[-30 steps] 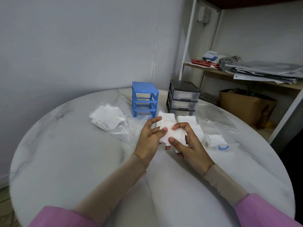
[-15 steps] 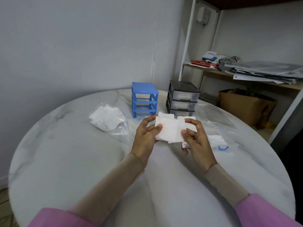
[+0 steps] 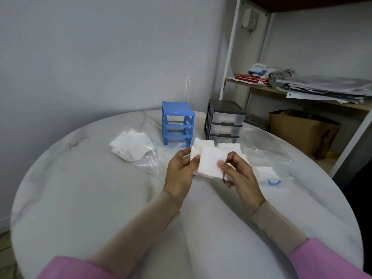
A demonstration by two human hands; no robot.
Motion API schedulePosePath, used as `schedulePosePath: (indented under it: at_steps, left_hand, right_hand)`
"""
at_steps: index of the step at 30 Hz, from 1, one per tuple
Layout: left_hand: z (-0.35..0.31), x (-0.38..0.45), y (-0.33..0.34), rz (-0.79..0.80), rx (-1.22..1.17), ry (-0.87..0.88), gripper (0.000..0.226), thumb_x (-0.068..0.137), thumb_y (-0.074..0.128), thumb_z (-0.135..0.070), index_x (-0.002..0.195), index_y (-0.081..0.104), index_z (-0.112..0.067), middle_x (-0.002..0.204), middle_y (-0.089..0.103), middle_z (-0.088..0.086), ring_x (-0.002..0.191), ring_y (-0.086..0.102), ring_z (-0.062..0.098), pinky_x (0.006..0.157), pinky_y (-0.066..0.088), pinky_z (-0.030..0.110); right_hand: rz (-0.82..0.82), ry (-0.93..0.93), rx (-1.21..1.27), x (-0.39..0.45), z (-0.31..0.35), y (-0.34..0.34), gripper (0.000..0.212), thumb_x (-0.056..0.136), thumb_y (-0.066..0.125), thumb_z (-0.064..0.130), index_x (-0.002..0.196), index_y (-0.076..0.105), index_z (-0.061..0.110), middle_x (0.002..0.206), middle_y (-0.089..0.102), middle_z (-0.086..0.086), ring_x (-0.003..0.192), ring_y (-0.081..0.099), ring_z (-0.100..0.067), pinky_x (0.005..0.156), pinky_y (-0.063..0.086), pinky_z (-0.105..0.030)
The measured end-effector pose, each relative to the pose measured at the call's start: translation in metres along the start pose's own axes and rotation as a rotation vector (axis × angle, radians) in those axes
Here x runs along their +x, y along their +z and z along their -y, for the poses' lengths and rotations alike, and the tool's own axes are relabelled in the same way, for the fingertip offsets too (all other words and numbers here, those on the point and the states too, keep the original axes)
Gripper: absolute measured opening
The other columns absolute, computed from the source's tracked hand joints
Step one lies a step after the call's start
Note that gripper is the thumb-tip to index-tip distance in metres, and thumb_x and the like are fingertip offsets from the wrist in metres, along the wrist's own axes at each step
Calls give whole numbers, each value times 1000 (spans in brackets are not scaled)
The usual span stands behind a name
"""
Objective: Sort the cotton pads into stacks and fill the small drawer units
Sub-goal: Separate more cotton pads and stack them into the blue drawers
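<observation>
Both hands hold a small bundle of white square cotton pads (image 3: 209, 162) above the middle of the round marble table (image 3: 80, 198). My left hand (image 3: 180, 172) grips the bundle's left edge, thumb on top. My right hand (image 3: 239, 174) pinches its right edge. Behind the hands stand a blue drawer frame (image 3: 177, 123) with no drawers in it and a grey drawer unit (image 3: 224, 122) with three clear drawers, white pads showing inside. More pads (image 3: 229, 147) lie on the table behind the bundle, partly hidden.
A loose heap of cotton pads (image 3: 129, 146) lies in a clear plastic bag at the left. Another clear bag (image 3: 265, 172) with a few pads and a blue mark lies right of my hands. A shelf (image 3: 302, 97) with papers and a cardboard box (image 3: 302, 131) stand beyond the table's right edge.
The pad bundle has been lifted a little and turned flatter toward me. My right hand slid from under the pads to pinching their right edge.
</observation>
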State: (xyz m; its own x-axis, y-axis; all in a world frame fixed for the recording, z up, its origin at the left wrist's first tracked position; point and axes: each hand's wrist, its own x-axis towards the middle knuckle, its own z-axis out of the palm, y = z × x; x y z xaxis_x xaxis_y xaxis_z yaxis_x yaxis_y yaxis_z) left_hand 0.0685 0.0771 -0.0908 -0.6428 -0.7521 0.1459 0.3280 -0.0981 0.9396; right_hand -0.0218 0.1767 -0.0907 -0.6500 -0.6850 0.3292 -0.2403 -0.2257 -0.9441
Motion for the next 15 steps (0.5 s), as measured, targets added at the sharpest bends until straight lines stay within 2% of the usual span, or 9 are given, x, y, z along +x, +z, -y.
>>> schedulePosePath:
  at_steps: [4, 7, 12, 15]
  left_hand:
    - [0, 0, 0, 88, -49, -48, 23, 94, 47, -2, 114, 57, -3, 94, 67, 4, 72, 66, 3, 67, 54, 16]
    - [-1, 0, 1, 100, -69, -93, 26, 94, 46, -3, 117, 57, -4, 95, 67, 7, 82, 65, 12, 70, 55, 20]
    - [-2, 2, 2, 59, -105, -154, 30, 94, 46, -4, 124, 52, -4, 104, 64, 11, 85, 62, 16, 68, 55, 21]
    - [-4, 0, 3, 93, -106, -163, 20, 95, 46, -7, 111, 58, -3, 89, 68, 6, 77, 65, 12, 66, 56, 20]
  right_hand:
    - [7, 61, 41, 4, -3, -2, 27, 90, 53, -1, 68, 42, 12, 50, 44, 12, 46, 35, -1, 42, 26, -11]
    - [9, 65, 47, 4, -3, -2, 25, 89, 54, -1, 69, 44, 11, 47, 45, 12, 43, 33, -2, 40, 24, -12]
    - [-22, -6, -57, 4, -3, -2, 21, 85, 62, 3, 69, 52, 11, 51, 52, 10, 44, 43, 0, 42, 30, -8]
    - [-33, -17, -58, 5, -5, -3, 23, 83, 64, 2, 67, 52, 12, 48, 52, 11, 42, 45, 0, 43, 31, -7]
